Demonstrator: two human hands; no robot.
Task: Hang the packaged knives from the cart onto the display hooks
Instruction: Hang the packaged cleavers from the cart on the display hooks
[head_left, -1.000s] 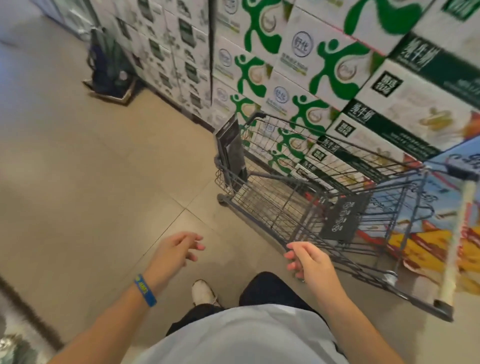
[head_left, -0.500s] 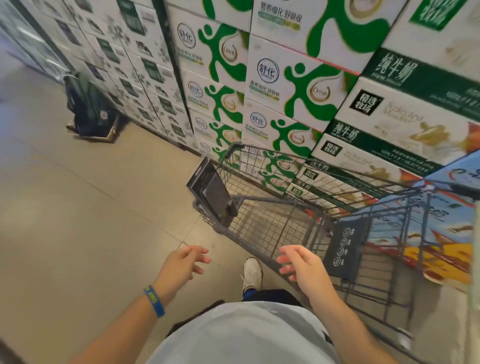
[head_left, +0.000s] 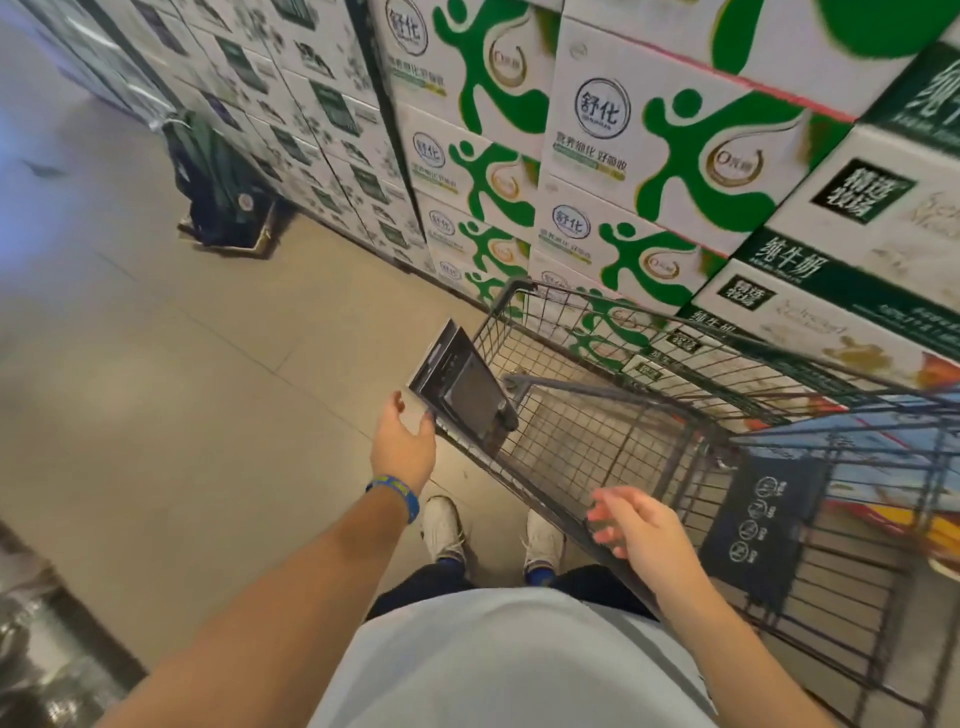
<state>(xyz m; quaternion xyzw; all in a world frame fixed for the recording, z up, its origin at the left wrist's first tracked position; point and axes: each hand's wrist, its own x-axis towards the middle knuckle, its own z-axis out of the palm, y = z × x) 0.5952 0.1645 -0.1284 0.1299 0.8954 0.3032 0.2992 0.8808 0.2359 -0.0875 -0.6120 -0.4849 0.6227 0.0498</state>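
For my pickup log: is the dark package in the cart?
In: the package leans in the cart corner, top above the rim; left hand alongside.

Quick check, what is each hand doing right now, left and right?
Left hand: at the edge of the packaged knives; grip cannot be told.
Right hand: open, holding nothing.

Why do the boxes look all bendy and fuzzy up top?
Head view: the wide lens curves the stacked boxes near the edges, and camera motion smears their print, worst at top right; the dark package by the left hand looks sharper.
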